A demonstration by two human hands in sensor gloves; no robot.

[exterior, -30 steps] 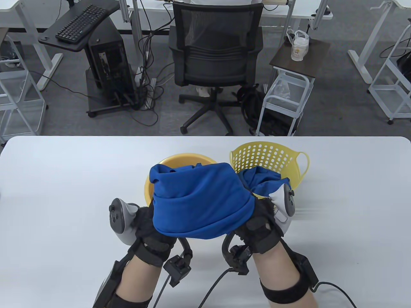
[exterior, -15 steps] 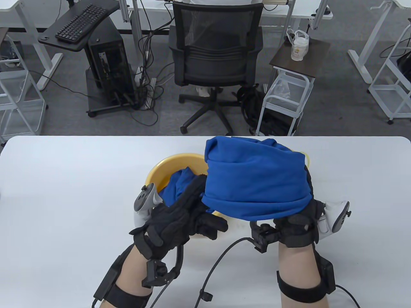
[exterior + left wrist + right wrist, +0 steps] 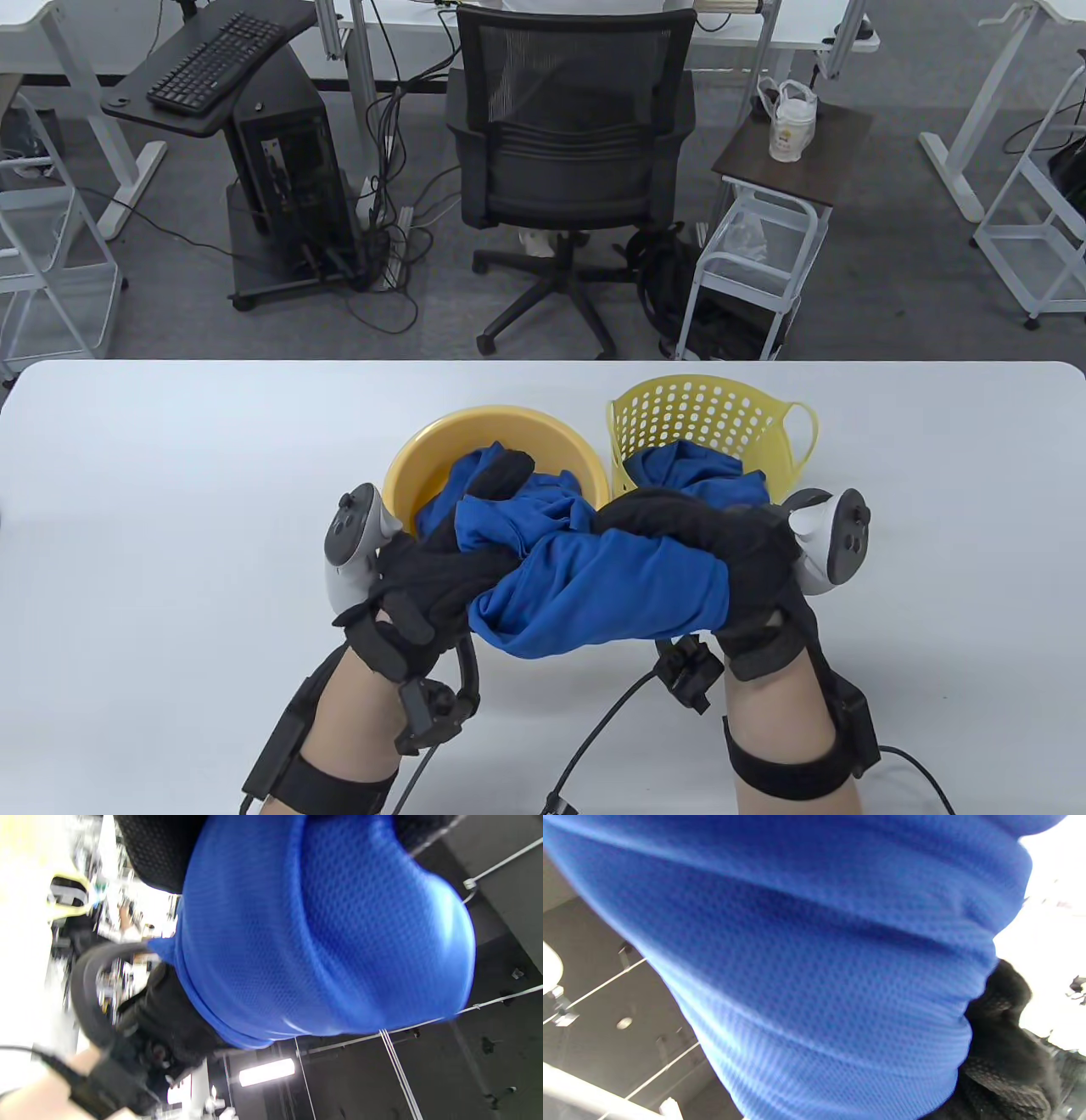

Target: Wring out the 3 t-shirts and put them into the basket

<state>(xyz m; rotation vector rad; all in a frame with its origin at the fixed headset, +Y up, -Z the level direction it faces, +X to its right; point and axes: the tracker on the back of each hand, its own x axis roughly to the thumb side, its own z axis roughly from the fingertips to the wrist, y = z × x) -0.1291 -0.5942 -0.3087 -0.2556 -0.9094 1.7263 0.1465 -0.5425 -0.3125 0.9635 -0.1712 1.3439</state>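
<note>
above the white table [image 3: 170, 526], just in front of a yellow bowl [image 3: 424, 450] and a perforated yellow basket [image 3: 704, 407], both gloved hands grip one twisted blue t-shirt [image 3: 611, 594]. the left hand [image 3: 433, 569] curls its fingers around the shirt's left end, the right hand [image 3: 721, 552] wraps over the right end. more blue cloth [image 3: 475, 492] sits in the bowl and more [image 3: 679, 471] in the basket; how many shirts each holds cannot be told. the hands hide the near rims of both. in both wrist views blue mesh fabric fills the frame, with only bits of black glove showing.
</note>
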